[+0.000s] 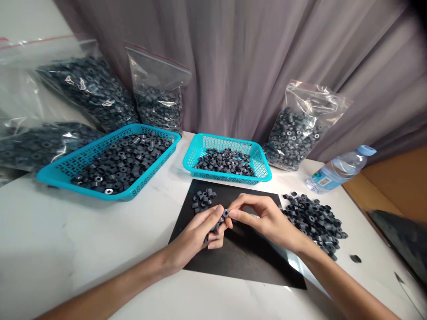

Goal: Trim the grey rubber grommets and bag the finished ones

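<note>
Grey ring (226, 213) | short cylinder, round hole | flat black mat (243, 262) beneath

Glare on plastic bags (158, 104); shadow across black mat (230, 264); edges stretched, upper-right corner dark.

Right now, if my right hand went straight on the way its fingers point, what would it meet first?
Your right hand would likely meet the small grey ring at its fingertips, then your left hand; exact depth is unclear from this view.
</note>
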Demonstrator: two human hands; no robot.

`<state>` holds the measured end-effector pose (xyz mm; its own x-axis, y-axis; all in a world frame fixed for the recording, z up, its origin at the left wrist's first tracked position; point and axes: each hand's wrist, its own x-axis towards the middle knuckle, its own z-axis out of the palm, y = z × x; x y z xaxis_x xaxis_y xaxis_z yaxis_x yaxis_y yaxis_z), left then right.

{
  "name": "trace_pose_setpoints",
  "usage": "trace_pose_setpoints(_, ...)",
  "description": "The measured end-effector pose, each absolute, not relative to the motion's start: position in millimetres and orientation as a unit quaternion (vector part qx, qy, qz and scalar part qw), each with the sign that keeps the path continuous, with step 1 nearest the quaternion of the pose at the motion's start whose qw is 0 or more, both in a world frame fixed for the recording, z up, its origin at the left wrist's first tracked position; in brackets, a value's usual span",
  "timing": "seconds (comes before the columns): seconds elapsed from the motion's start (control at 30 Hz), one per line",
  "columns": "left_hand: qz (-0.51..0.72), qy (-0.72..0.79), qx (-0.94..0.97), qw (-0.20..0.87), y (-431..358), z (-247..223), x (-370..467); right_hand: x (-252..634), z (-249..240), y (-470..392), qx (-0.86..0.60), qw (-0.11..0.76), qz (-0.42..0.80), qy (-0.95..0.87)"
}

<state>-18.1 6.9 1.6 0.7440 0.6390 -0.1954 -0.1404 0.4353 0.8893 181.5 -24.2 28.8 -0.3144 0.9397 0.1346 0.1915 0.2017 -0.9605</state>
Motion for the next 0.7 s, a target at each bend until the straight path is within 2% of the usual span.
trace_pose_setpoints(0.3, 0.25, 0.258, 0.421, 0.833, 5.7, 8.6, -17.5, 183.7, 31.4, -26.2, -0.452, 0.393, 0.445, -0.666)
trace_pose_setpoints(0.53, 0.285, 0.275, 0.395, 0.829, 6.6, 11.1, -16.7, 185.5, 25.1, -22.7, -0.447, 0.462, 0.51, -0.572)
trace_pose_setpoints(0.7, 0.325, 0.292, 0.35, 0.829, 9.0, 10.3, -14.5, 185.2, 23.1, -24.4, -0.417, 0.467, 0.544, -0.559)
